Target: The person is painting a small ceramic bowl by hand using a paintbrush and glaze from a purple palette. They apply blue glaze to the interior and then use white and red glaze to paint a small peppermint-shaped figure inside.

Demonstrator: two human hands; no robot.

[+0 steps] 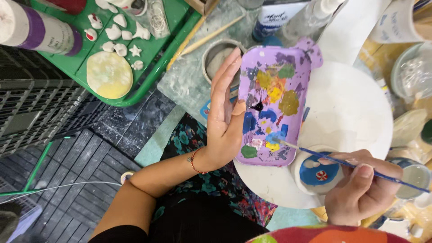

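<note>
palette [274, 103]: lilac plastic, smeared with matt paint | brush [360, 167]: glossy blue handle | round board [351, 108]: smooth matt white | tray [148, 72]: shiny green plastic | tabletop [189, 81]: rough, paint-stained

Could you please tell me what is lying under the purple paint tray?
A round white board lies under the purple paint tray, which the left hand steadies. The tray hides the board's left part.

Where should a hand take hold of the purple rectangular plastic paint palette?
Probably at a long side edge, as the left hand does now: thumb on the face, fingers behind. The purple rectangular plastic paint palette is flat with a raised rim, and wet paint covers its middle, so come from the left, away from the blue paintbrush.
</note>
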